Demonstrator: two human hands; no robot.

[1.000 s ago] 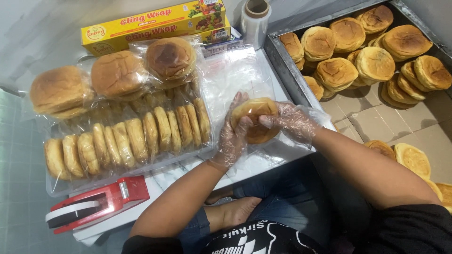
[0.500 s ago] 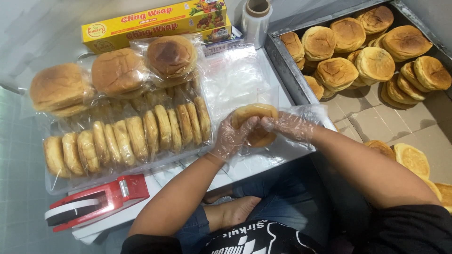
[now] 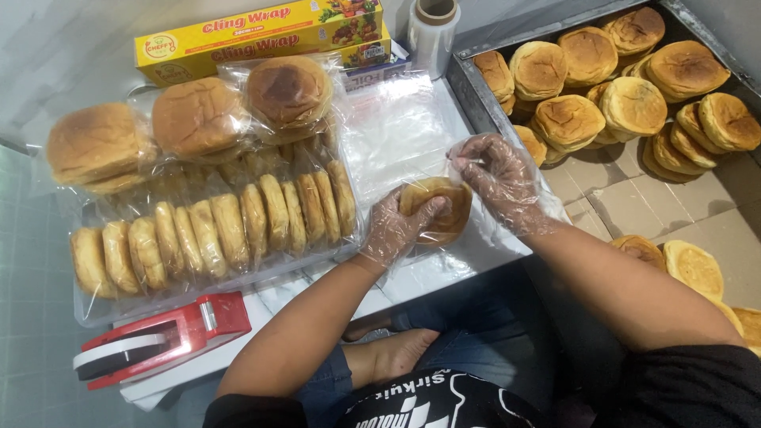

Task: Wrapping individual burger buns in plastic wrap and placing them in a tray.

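My left hand, gloved, gripped the bun from its left side, fingers curled over the top, forearm slanting up from the desk's near edge. My right hand, gloved, hovered just right of it, fingers pinching the clear wrap. The bun sat near the desk's front right corner, beside the tray.

Bagged buns lie left of the held bun, tray right.

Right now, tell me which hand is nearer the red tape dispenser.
Left. The left hand holds the bun, right of the red tape dispenser; the right hand is farther right.
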